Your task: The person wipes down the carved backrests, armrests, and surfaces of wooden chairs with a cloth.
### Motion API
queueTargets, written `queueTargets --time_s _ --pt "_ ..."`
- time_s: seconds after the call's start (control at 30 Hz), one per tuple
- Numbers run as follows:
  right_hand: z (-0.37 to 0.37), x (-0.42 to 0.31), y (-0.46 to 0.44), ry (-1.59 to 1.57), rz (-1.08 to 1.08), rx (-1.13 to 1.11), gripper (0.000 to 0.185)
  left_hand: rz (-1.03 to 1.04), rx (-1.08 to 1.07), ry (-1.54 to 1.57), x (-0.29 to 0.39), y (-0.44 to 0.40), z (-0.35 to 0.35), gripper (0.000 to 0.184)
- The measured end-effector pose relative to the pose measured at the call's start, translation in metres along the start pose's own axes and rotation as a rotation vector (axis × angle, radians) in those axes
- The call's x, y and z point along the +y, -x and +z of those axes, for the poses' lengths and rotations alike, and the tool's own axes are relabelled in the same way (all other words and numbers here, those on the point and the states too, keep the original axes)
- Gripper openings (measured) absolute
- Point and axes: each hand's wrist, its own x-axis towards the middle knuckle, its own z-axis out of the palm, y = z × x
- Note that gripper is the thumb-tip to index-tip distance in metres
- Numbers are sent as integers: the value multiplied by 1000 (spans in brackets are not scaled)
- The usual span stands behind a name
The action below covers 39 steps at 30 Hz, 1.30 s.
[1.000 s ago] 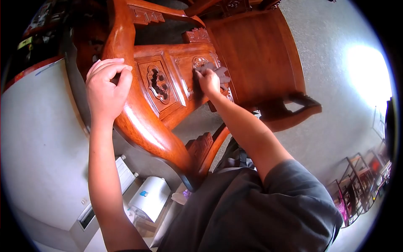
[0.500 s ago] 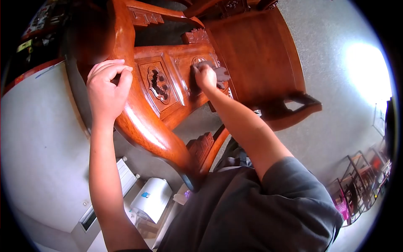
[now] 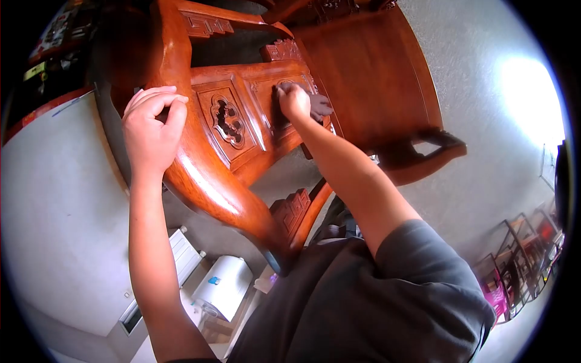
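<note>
A glossy reddish-brown wooden chair [image 3: 212, 187] with a carved backrest panel [image 3: 227, 123] fills the middle of the head view. My left hand [image 3: 154, 121] is curled over the thick curved top rail, its fingertips partly hidden behind the wood. In my right hand [image 3: 294, 104] is a bunched dark grey-brown cloth [image 3: 319, 107], pressed against the second carved panel of the backrest. Part of the cloth sticks out to the right of my fist. Beyond it lies the broad, smooth wooden seat [image 3: 372, 81].
A white cylindrical water heater [image 3: 225, 284] and a white radiator [image 3: 181, 254] are at the lower left, beside a pale wall [image 3: 54, 199]. Several stacked frames and a pink item [image 3: 496, 296] stand at the far right. Bright light falls on the grey floor [image 3: 472, 175].
My right hand has shifted slightly up and left on the panel with the cloth. My left hand stays on the top rail, and the view has moved a little.
</note>
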Motion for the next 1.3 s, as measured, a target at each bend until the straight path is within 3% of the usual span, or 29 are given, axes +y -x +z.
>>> queueTargets --time_s 0.13,0.33,0.53,0.67,0.8,1.07,1.3 --pt "0 11 10 15 -63 31 37 -88 -15 38 6 1 -2 10" --pt "-30 38 59 -35 23 -132 36 -63 -16 33 1 1 -2 10" --pt "12 3 -15 41 -28 19 37 -69 -34 45 1 2 -1 11" --pt "5 13 15 4 -88 62 39 -104 -30 62 4 3 -2 10" --pt "-14 33 53 13 -10 -76 39 -96 -12 64 1 2 -1 9" --pt "20 -3 -33 66 33 12 40 -74 -12 41 4 -1 -2 9" --pt "-5 29 53 24 -132 -15 30 -57 -6 9 2 0 -2 9"
